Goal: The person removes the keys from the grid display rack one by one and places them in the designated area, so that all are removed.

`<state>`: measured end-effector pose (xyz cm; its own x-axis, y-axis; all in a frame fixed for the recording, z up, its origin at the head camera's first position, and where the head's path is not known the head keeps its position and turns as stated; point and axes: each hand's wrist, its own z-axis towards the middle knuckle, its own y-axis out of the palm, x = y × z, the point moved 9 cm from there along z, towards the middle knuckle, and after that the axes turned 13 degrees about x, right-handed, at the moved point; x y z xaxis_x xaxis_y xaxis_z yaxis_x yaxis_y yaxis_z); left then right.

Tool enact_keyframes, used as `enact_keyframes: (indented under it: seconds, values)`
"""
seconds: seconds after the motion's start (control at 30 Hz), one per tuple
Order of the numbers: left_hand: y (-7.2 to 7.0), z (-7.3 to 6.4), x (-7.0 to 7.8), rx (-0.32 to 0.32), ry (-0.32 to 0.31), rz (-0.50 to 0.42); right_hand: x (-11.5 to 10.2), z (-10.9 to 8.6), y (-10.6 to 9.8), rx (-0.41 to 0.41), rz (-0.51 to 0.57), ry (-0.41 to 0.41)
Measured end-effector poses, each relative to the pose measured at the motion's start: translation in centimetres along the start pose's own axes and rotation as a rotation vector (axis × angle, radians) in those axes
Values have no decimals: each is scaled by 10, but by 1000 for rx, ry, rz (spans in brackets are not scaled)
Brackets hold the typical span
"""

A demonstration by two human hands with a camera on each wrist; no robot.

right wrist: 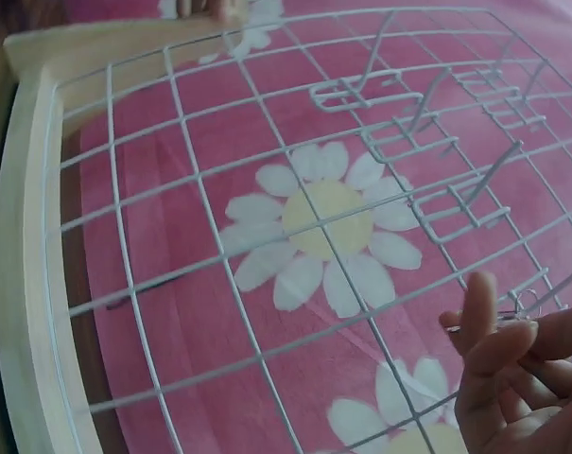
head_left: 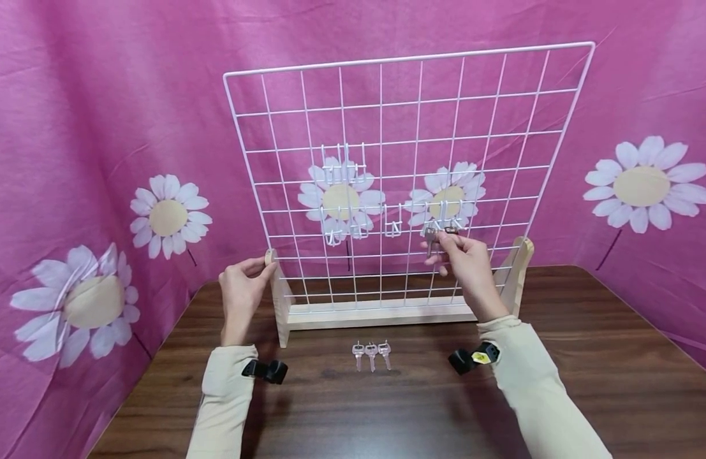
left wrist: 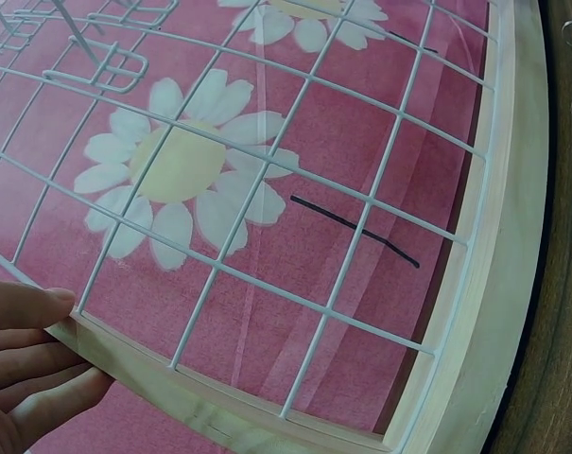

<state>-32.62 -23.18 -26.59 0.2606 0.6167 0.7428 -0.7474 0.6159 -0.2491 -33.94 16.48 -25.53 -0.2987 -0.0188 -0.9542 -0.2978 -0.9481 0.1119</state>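
Observation:
A white wire grid panel (head_left: 381, 140) stands in a pale wooden stand (head_left: 381, 315). My left hand (head_left: 243, 284) pinches the top of the stand's left upright (left wrist: 125, 345), thumb on one side and fingers on the other. My right hand (head_left: 470, 268) holds a small metal key (head_left: 430, 241) by its ring end, close against a white wire hook (head_left: 443, 213) on the grid's right part. In the right wrist view the fingers hide most of the key, leaving its thin ring (right wrist: 528, 305) showing. Whether the ring touches the hook I cannot tell.
Three keys with rings (head_left: 371, 356) lie in a row on the dark wooden table (head_left: 341, 408) before the stand. Several more white hooks (head_left: 393, 228) hang on the grid, some higher at left. A pink daisy-printed cloth (head_left: 157, 95) surrounds the table.

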Motion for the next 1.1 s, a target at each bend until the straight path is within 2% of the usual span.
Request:
enact_keyframes:
  seconds: [0.23, 0.33, 0.43, 0.53, 0.6, 0.77, 0.87, 1.1]
  values:
    - [1, 0, -1, -10, -9, 0, 13, -2, 4, -64, 304, 214]
    - [2, -1, -2, -15, -12, -1, 17, -4, 5, -66, 349, 275]
    - [1, -2, -4, -14, -17, 6, 19, -6, 5, -64, 332, 284]
    - [0, -3, -6, -14, -14, 16, 17, -7, 3, -62, 264, 221]
    - [0, -3, -5, -13, -8, 14, 13, -8, 0, -55, 209, 151]
    - [0, 0, -2, -8, 2, 2, -4, -12, -7, -4, 154, -37]
    - [0, 1, -1, -2, 4, -3, -14, -16, -10, -1, 163, -100]
    - [0, 1, 1, 3, 10, 4, -34, -28, -13, -50, 189, -205]
